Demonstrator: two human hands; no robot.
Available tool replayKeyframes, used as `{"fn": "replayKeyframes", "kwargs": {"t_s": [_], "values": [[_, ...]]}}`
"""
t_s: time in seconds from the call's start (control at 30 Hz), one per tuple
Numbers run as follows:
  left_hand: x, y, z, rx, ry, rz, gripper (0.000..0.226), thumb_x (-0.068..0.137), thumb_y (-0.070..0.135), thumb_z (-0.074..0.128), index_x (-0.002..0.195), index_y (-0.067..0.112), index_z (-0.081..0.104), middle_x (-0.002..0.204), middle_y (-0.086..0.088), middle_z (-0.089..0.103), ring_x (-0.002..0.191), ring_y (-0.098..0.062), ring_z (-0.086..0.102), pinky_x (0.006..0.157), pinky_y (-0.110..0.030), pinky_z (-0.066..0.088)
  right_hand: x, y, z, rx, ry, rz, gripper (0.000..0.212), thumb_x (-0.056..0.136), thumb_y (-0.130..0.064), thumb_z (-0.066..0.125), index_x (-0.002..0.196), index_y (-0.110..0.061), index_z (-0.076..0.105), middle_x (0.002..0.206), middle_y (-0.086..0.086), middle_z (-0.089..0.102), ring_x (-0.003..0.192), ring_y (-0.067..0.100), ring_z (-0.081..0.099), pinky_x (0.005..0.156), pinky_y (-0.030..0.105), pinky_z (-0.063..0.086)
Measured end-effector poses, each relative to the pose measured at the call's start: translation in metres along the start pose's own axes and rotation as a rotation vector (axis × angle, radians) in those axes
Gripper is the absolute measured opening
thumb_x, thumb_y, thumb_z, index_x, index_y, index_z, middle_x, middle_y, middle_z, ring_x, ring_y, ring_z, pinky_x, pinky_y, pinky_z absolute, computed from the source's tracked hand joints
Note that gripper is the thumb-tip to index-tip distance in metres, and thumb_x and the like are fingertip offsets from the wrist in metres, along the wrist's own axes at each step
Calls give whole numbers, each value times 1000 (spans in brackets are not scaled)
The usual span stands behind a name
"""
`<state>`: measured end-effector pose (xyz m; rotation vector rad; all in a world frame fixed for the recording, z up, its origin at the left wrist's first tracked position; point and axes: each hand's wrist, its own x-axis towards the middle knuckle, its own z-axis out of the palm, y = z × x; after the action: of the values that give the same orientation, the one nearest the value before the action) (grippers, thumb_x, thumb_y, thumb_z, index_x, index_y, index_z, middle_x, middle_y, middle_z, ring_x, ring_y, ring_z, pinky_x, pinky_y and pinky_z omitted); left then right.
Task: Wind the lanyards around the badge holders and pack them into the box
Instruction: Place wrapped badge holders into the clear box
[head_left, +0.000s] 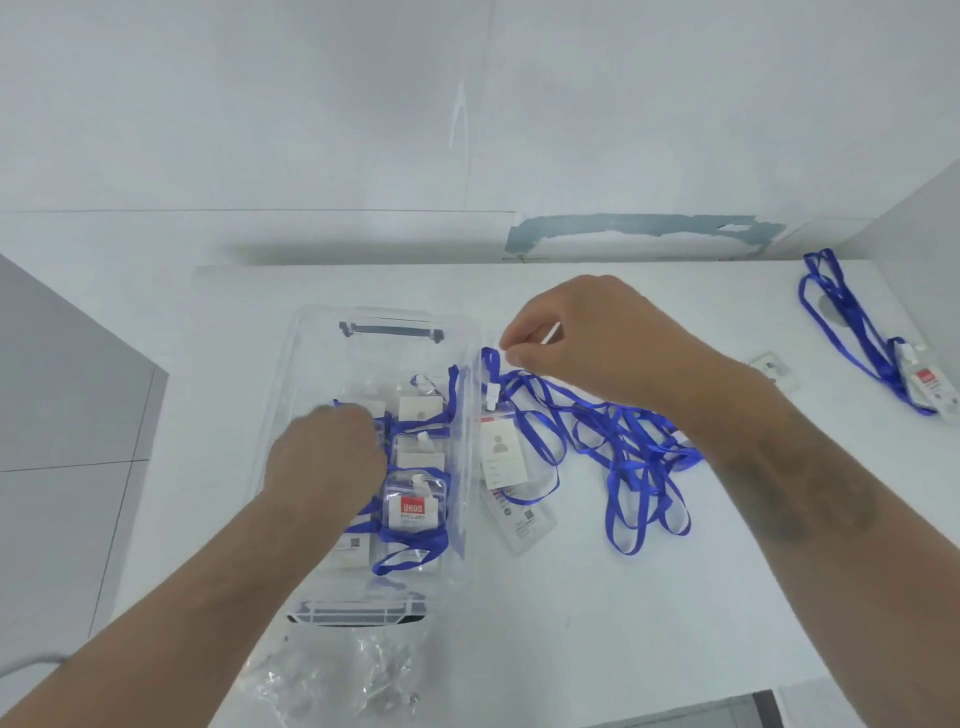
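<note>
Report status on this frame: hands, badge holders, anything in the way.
Left hand inside box, on wound holders. Right hand pinching lanyard from loose tangle. Nothing blocking box.

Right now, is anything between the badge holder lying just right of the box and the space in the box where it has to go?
Partly. The left hand is down inside the clear box on the wound holders, and the box's right wall stands between. The loose badge holder lies under tangled lanyards that the right hand pinches.
</note>
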<state>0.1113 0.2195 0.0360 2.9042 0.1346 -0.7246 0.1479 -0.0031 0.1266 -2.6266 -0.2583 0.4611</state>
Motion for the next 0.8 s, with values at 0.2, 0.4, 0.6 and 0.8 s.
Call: {"fn": "replayKeyframes", "kwargs": {"t_s": [0.2, 0.4, 0.6, 0.8], "values": [[-22, 57, -30, -511, 412, 171, 22, 93, 30, 54, 106, 33, 70, 100, 18, 71, 87, -12, 65, 86, -32, 50, -41, 72, -19, 114, 155, 132, 6, 85, -34, 69, 83, -37, 73, 73, -27, 68, 75, -7, 62, 65, 11, 43], [-36, 120, -27, -794, 512, 216, 19, 92, 23, 58, 104, 30, 71, 93, 21, 68, 81, 1, 64, 83, -31, 52, -74, 133, -34, 169, 266, 194, 7, 87, -30, 68, 88, -33, 75, 78, -20, 71, 78, -1, 66, 71, 15, 48], [-39, 181, 8, -912, 364, 205, 16, 92, 26, 60, 97, 37, 70, 83, 29, 66, 69, 6, 60, 66, -20, 46, -100, 206, -36, 187, 330, 303, 9, 88, -28, 67, 87, -34, 74, 68, -22, 68, 74, -3, 65, 68, 16, 46], [-31, 222, 64, -783, 127, 216, 18, 92, 28, 57, 101, 39, 68, 83, 30, 63, 70, 10, 58, 65, -13, 43, -116, 281, 3, 144, 193, 490, 8, 86, -32, 66, 85, -36, 71, 90, -18, 72, 85, -2, 63, 73, 18, 44]]}}
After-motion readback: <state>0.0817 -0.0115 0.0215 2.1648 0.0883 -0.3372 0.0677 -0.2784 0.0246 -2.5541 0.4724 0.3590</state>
